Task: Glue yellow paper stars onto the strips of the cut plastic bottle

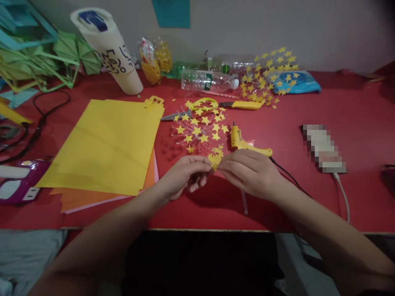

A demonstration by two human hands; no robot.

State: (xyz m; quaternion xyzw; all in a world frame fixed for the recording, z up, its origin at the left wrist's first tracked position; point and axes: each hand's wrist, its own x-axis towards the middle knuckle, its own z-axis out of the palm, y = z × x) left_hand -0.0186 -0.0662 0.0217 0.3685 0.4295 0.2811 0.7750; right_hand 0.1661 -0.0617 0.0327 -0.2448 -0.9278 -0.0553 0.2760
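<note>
My left hand [191, 172] and my right hand [251, 172] meet over the front of the table. Their fingertips pinch a small cluster of yellow paper stars [216, 155] between them; how each finger grips it is partly hidden. Just beyond lies a clear plastic piece with yellow stars [196, 130] spread over its strips. A yellow glue gun [243, 144] rests behind my right hand, its black cord trailing right. Scissors [177, 116] with yellow handles lie partly under the starred piece. A yellow utility knife [245, 105] is farther back.
Yellow paper sheets [105, 144] top a stack at left, beside a purple device [23, 181]. A white tumbler [108, 49], plastic bottles [206, 80], another starred piece [267, 78] and a blue packet [298, 82] stand or lie behind. A phone [324, 149] with a cable lies right.
</note>
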